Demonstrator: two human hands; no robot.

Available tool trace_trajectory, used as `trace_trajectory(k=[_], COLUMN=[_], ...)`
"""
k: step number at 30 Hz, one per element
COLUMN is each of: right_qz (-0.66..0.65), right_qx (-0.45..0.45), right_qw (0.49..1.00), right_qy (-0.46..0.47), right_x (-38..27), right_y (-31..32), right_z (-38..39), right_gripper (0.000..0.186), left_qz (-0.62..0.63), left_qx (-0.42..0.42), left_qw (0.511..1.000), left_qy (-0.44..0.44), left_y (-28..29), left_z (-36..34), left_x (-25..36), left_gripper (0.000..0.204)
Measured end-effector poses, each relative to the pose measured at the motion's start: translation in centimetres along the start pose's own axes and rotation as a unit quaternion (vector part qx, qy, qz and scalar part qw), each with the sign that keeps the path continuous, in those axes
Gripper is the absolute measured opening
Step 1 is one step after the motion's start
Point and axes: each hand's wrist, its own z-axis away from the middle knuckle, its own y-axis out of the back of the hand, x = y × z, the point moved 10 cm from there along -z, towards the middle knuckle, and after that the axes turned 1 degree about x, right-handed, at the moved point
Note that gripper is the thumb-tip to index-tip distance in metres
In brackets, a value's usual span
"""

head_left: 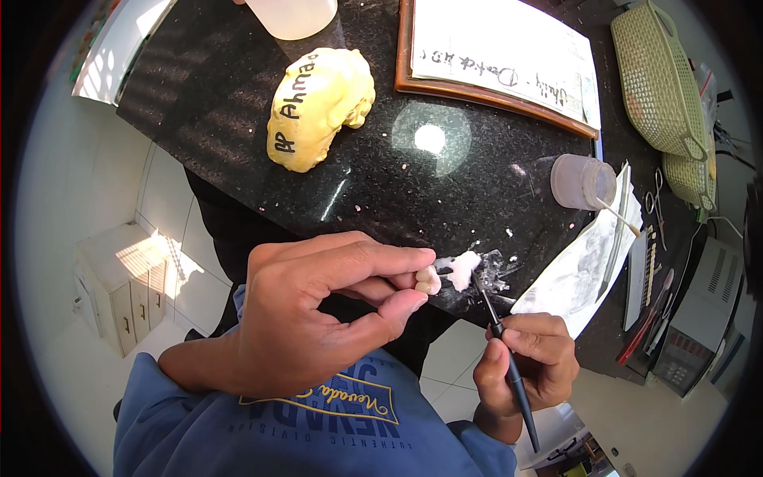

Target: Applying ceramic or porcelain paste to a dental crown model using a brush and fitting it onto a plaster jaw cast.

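Observation:
In my left hand (306, 298), a small piece of tooth-coloured false teeth (428, 281) is pinched between thumb and fingertips, just above the counter's near edge. My right hand (534, 362) grips a slim black-handled tool (519, 388) like a pen. Its thin tip reaches a smeared white-pink paste (462, 272) on the dark counter, right of the teeth. Whether that tip is a brush or a blade is too small to tell. The teeth and the paste lie very close together in view; I cannot tell whether they touch.
On the speckled black counter (373, 199) lies a yellow moulded lump (318, 107) with handwriting. Behind stand a wood-framed board (501, 56) and a translucent tub (296, 12). Rightward are a small plastic cup (582, 182), a smudged paper (576, 258), hand tools, a woven basket (656, 79) and a grey box (699, 318).

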Motion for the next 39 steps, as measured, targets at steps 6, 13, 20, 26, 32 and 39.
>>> trace_trajectory(k=[6, 13, 20, 26, 32, 39], right_qz=[-0.016, -0.016, -0.015, -0.095, -0.160, -0.159], right_qx=[0.023, 0.028, 0.004, 0.054, 0.015, 0.006], right_qw=[1.000, 0.999, 1.000, 0.994, 0.987, 0.987], right_qy=[-0.013, -0.003, 0.018, 0.024, 0.015, 0.007], right_x=[0.4, 0.3, -0.1, -0.5, -0.8, -0.7], right_y=[0.3, 0.2, -0.2, 0.6, -0.7, -1.0], right_z=[0.4, 0.4, 0.2, 0.3, -0.2, -0.2], right_gripper=[0.018, 0.017, 0.017, 0.027, 0.031, 0.031], left_qz=[-0.012, -0.011, -0.010, -0.004, -0.002, -0.008], left_qx=[-0.003, -0.004, -0.004, 0.007, 0.013, 0.001], left_qw=[1.000, 1.000, 1.000, 1.000, 0.999, 0.999], left_qy=[-0.020, -0.014, -0.020, -0.025, -0.030, -0.040], left_y=[0.0, 0.0, 0.1, 0.1, 0.1, 0.2], left_z=[-0.1, 0.0, 0.0, 0.0, 0.1, 0.0], left_x=[0.3, 0.0, 0.1, 0.1, 0.0, 0.1], left_gripper=[0.031, 0.031, 0.031, 0.031, 0.032, 0.032])
